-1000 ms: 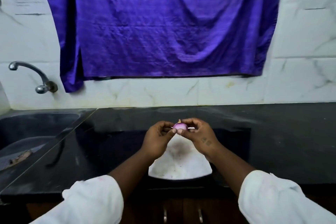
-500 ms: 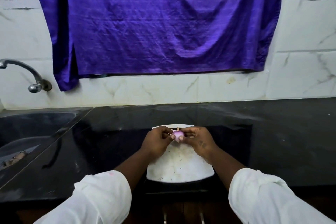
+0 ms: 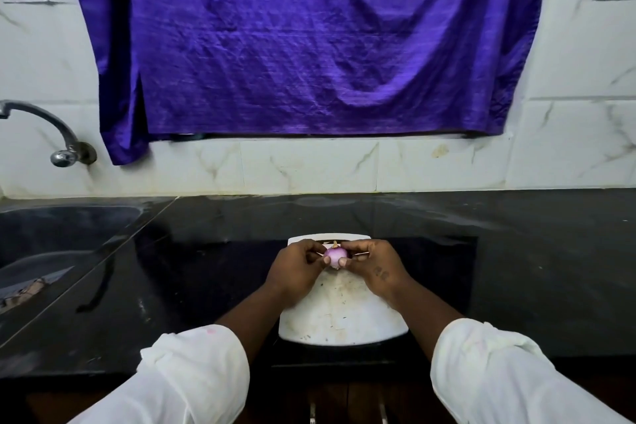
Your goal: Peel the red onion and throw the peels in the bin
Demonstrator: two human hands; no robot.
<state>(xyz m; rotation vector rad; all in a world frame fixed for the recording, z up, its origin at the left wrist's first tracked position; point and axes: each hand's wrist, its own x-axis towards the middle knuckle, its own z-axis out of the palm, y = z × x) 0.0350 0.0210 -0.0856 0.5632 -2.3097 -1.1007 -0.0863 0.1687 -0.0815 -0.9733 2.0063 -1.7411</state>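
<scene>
Red onion (image 3: 336, 255) pinched between fingers of left hand (image 3: 298, 272), right hand (image 3: 375, 268)

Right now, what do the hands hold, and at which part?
Both hands, left and right, pinch the small red onion by its sides, fingertips only.

a big purple cloth (image 3: 309, 45) hangs on the white wall (image 3: 568, 141) behind a shiny black worktop (image 3: 516, 268), with a tap (image 3: 51, 131) on the left.
</scene>
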